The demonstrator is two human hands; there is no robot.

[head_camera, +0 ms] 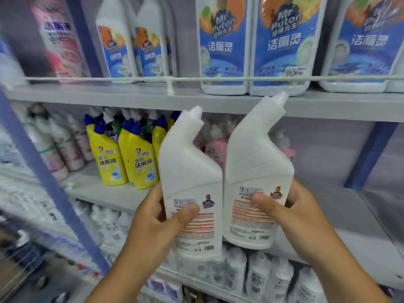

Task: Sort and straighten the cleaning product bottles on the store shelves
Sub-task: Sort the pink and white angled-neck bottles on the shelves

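With our left hand (153, 213) gripping one white bottle (192, 182) and our right hand (293, 206) gripping another white bottle (255, 169), both mid-air before the middle shelf (349, 217), we're mid-placement; next: set them upright there, labels forward.

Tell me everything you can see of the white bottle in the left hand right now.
The left white bottle looks like matte white plastic, with a flat-sided body and an angled neck ending in a white cap that leans up and right. Its back label faces the camera: blue characters, a small figure logo, red-orange text lines, a barcode near the base. It is held upright in the air before the middle shelf. The left hand grips its lower half, thumb across the label. Its right edge sits against the right white bottle.
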